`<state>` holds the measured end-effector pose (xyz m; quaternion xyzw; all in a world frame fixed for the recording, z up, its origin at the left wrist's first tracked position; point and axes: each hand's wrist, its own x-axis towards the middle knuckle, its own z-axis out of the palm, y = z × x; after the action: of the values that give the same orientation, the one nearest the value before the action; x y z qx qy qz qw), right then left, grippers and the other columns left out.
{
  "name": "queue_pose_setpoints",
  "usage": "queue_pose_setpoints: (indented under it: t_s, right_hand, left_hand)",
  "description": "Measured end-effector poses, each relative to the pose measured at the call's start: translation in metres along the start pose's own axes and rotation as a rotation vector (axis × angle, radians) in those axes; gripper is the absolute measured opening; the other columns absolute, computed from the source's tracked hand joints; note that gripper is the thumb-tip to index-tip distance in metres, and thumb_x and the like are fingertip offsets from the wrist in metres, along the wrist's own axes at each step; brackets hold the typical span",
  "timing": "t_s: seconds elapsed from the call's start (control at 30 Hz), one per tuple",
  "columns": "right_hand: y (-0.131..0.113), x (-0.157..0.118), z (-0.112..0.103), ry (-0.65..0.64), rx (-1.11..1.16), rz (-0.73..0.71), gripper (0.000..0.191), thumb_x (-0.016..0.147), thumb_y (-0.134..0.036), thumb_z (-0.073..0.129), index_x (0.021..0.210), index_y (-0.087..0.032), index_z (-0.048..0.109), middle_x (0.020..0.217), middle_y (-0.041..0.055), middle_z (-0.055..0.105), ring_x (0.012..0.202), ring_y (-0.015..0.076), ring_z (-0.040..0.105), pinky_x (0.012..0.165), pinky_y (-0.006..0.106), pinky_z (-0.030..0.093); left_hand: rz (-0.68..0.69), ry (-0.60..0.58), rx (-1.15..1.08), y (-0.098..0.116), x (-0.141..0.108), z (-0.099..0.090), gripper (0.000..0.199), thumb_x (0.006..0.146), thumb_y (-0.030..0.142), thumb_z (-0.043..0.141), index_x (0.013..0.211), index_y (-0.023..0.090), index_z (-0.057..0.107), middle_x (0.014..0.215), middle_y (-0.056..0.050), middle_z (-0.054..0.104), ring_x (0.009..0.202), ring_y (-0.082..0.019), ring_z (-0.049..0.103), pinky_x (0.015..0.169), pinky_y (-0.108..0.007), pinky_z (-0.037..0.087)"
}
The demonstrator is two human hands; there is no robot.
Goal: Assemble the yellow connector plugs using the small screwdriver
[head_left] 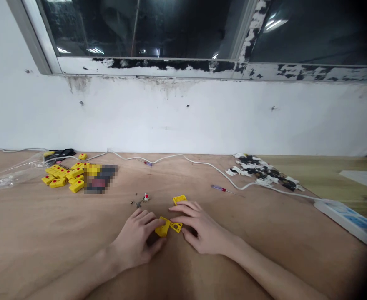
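Near the front middle of the table, my left hand [139, 235] has its thumb and index finger closed on a yellow plastic housing part [162, 227]. Close against it is a smaller yellow plastic piece with a round hole [176, 226], between the index finger and thumb of my right hand [204, 229]. The other right fingers reach over another yellow plastic part [179, 199], partly hidden under them. Beyond my left hand lie small metal bits [138, 204] and a white part with a red button [146, 197].
Several yellow boxes with red buttons [58, 182] are heaped at left, beside a pixelated patch and a clear plastic bag [8, 180]. A screwdriver [219, 188] lies at right, near a white cable [202, 163], black and white parts [258, 168] and a power strip [349, 221].
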<state>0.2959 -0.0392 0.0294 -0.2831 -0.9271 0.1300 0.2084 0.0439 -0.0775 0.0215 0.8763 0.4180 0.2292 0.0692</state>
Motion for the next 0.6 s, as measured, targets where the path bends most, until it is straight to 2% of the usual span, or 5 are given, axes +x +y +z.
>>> queue_pose_setpoints:
  t_s: [0.2,0.33,0.4,0.5,0.6]
  right_hand:
    - [0.000,-0.005,-0.010,-0.015,0.048,0.049,0.039,0.071,-0.012,0.065,0.108,-0.024,0.067,0.140,0.0102,0.051,0.141,0.0326,0.033,0.113,0.056,0.032]
    - [0.019,-0.013,-0.016,-0.001,0.112,0.103,0.065,0.075,-0.006,0.056,0.137,-0.026,0.052,0.152,0.0112,0.038,0.144,0.0292,0.033,0.115,0.054,0.033]
    - [0.031,-0.013,-0.011,0.054,0.103,0.166,0.065,0.084,-0.011,0.054,0.146,-0.026,0.043,0.155,0.0109,0.036,0.145,0.0279,0.032,0.117,0.054,0.031]
    - [0.047,-0.008,0.002,0.121,0.092,0.263,0.051,0.096,-0.024,0.052,0.146,-0.026,0.044,0.150,0.0105,0.047,0.143,0.0271,0.036,0.116,0.055,0.033]
    - [0.052,-0.002,0.013,0.168,0.126,0.257,0.042,0.095,-0.026,0.056,0.136,-0.025,0.055,0.135,0.0106,0.061,0.129,0.0266,0.052,0.109,0.053,0.041]
  left_hand:
    - [-0.022,0.004,-0.006,-0.024,0.003,-0.009,0.048,0.083,0.016,0.057,0.130,0.025,0.055,0.116,-0.005,0.069,0.107,-0.024,0.062,0.094,-0.042,0.046]
    - [-0.028,0.016,0.022,-0.033,0.003,-0.010,0.050,0.087,0.026,0.060,0.136,0.023,0.052,0.132,-0.010,0.061,0.117,-0.027,0.057,0.099,-0.046,0.047]
    - [-0.056,0.034,0.044,-0.034,0.003,-0.008,0.048,0.086,0.033,0.063,0.133,0.024,0.057,0.136,-0.011,0.056,0.123,-0.030,0.053,0.102,-0.049,0.046]
    - [-0.075,0.044,0.057,-0.035,0.003,-0.007,0.038,0.086,0.036,0.064,0.123,0.025,0.065,0.139,-0.011,0.053,0.128,-0.033,0.047,0.106,-0.052,0.044]
    - [-0.075,0.039,0.049,-0.035,0.002,-0.006,0.035,0.088,0.036,0.062,0.121,0.026,0.067,0.140,-0.010,0.052,0.130,-0.032,0.045,0.108,-0.053,0.043]
